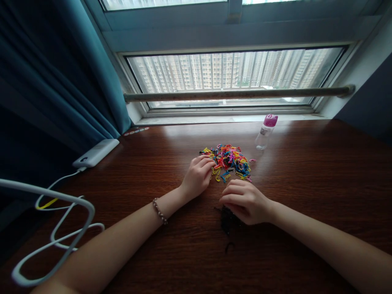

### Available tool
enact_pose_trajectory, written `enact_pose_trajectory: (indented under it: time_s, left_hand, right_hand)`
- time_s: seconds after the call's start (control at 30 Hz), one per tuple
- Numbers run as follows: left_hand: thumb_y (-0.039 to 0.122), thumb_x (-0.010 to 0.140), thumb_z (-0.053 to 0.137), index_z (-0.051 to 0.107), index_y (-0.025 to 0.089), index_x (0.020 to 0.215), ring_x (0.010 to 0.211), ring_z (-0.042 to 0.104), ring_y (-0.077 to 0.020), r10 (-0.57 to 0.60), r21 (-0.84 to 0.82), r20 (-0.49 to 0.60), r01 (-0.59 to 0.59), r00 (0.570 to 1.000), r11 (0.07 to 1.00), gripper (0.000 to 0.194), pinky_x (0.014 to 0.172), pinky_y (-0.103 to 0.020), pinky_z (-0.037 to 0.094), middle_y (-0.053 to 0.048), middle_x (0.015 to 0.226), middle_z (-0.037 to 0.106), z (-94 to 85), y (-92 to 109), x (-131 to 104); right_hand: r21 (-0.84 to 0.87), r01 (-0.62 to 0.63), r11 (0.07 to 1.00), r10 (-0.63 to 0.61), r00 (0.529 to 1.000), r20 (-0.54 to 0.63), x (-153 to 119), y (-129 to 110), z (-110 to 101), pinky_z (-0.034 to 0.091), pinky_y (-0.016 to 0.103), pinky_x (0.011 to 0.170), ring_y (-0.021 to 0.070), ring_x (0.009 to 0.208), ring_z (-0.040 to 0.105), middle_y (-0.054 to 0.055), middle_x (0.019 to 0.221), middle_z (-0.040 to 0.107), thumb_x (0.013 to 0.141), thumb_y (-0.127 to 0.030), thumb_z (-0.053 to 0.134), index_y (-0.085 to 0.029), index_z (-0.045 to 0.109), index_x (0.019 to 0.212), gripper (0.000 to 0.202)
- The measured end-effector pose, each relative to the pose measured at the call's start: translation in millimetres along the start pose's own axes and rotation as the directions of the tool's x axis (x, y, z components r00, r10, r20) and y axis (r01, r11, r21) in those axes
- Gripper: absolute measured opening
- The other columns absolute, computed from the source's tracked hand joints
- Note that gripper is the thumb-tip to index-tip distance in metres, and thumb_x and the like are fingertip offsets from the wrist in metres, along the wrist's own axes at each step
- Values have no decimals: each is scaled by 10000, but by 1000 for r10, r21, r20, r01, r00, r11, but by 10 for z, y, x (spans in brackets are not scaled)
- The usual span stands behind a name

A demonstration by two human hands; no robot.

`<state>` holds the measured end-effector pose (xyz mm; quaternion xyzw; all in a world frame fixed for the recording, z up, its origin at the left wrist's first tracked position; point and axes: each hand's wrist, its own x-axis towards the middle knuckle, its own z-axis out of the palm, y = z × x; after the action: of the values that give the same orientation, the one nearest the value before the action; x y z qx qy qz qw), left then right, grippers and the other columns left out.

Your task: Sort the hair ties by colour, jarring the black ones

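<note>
A heap of small multicoloured rubber bands (pixel 228 157) lies on the brown table, in red, yellow, blue, pink and black. At its left edge is my left hand (pixel 198 174), fingers curled and tips among the bands; what they pinch, if anything, is hidden. My right hand (pixel 246 201) is closer to me, its fingers bent together over a small pile of black bands (pixel 226 220). Whatever sits between those fingers cannot be made out. One loose black band (pixel 229 246) rests below that pile.
A clear bottle with a pink cap (pixel 266 132) stands behind the heap to the right. On the left are a white power bank (pixel 96 153) and a looping white cable (pixel 88 208). A blue curtain (pixel 76 73) hangs beside the window, which has a rail (pixel 232 95) across it.
</note>
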<state>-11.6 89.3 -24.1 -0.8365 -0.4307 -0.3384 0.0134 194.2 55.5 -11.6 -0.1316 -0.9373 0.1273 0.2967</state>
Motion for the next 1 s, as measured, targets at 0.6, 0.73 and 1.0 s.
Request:
enact_pose_trajectory:
  time_s: [0.6,0.73,1.0]
  left_hand:
    - [130,812,419,514,254,1171,1291,283,-236,217,-29,348,-221,912,975,391,1058,-517,87,-22,1233,546,-28,60,-8]
    - [133,801,435,542,251,1139,1271,307,-250,199,-3,345,-211,917,977,373,1048,-544,89,-37,1195,571,-18,60,-12]
    - [116,788,437,588,207,1048,1174,405,-240,159,57,278,-182,947,982,314,1055,-522,121,-51,1067,621,-15,72,-21]
  right_hand:
    - [-31,-458,889,421,841,-340,-45,291,11,428,364,812,208,869,546,52,874,675,823,-167,498,-186,659,840,163]
    - [-148,-467,872,420,868,-266,-81,407,70,398,409,850,220,907,507,31,913,678,812,-147,515,-211,685,824,182]
    - [-170,-490,855,433,855,-286,-96,408,75,368,441,870,240,971,476,44,1004,652,826,-174,516,-235,686,905,197]
